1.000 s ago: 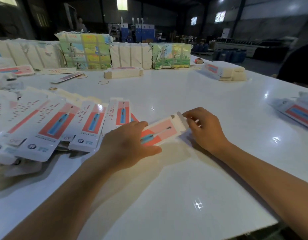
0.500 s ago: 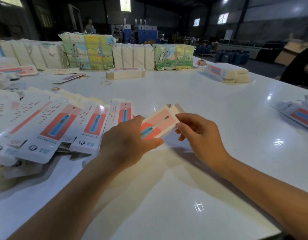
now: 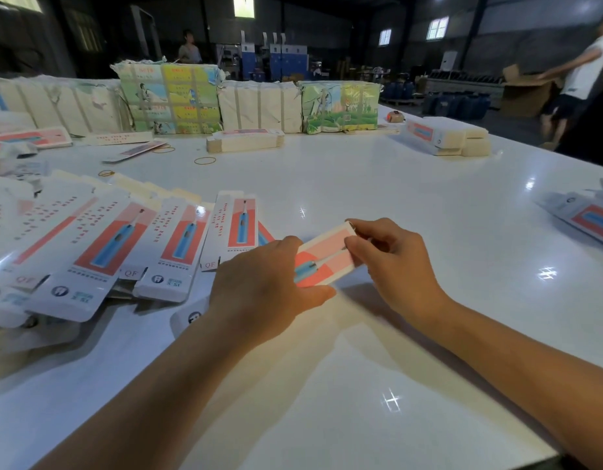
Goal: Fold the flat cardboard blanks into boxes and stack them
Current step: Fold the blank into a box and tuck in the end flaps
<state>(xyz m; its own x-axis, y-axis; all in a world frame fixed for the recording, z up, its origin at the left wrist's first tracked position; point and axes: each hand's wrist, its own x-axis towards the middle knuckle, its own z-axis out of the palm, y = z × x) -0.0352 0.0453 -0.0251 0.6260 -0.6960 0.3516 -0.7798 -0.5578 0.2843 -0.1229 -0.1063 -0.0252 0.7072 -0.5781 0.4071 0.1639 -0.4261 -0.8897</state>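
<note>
A small white carton (image 3: 327, 257) printed with a blue toothbrush on pink and red sits between my hands, just above the white table (image 3: 361, 184). My left hand (image 3: 262, 290) grips its near end, thumb underneath and fingers over the top. My right hand (image 3: 391, 257) pinches the far end with curled fingers, hiding the end flap. To the left lies a fanned row of same-print folded boxes (image 3: 178, 245), overlapping each other.
Wrapped bundles of flat blanks (image 3: 259, 108) line the table's far edge, with a low stack of blanks (image 3: 244, 142) in front. More cartons lie at far right (image 3: 442, 137) and the right edge (image 3: 588, 215). Rubber bands (image 3: 205, 160) lie loose. A person (image 3: 577, 79) moves at the back right.
The carton's open end flaps, visible before, are now covered by my right hand, which moved onto the far end. The carton was lifted slightly off the table. A person came into view at back right.
</note>
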